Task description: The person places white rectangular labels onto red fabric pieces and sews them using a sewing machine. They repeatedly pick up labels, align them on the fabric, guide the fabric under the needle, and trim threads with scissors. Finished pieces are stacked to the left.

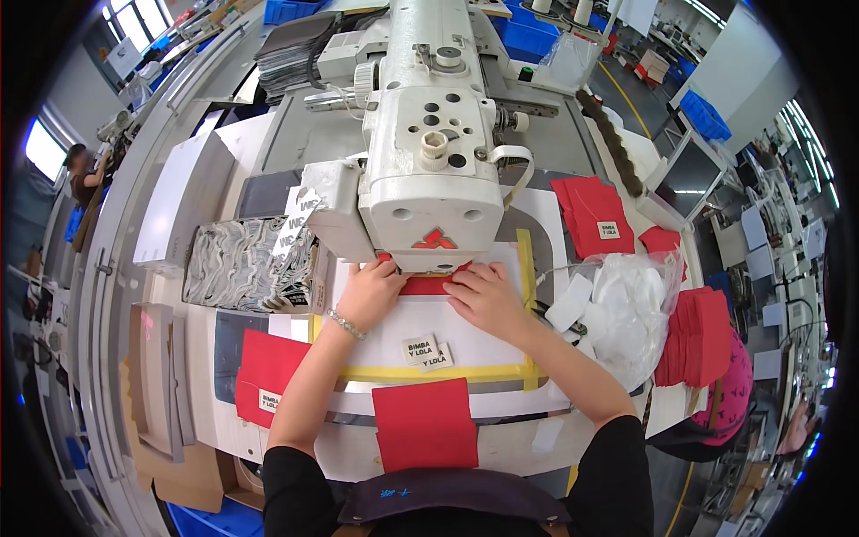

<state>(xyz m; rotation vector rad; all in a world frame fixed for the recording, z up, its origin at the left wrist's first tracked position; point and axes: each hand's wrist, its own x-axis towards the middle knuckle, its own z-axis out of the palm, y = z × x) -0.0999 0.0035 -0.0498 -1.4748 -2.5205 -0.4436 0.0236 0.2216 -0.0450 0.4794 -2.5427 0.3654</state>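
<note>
My left hand [374, 288] and my right hand [479, 295] hold a red fabric piece [422, 286] at its two ends, under the head of a large white sewing machine [425, 201]; the part of the piece beneath the head is hidden. Both hands have their fingers bent down on the fabric. Two small square cream labels [419, 348] with dark print overlap on the white work sheet [479, 345], which has yellow tape edging. A larger red piece [425, 425] lies near the front edge, and another with a label [268, 358] lies at the left.
A box of bundled strips [246, 268] and a white box [183, 197] stand left. Red stacks [689, 336] [591, 215], a bag of white pieces [626, 313] and a small screen [689, 174] are right. A seated person [85, 179] is at far left.
</note>
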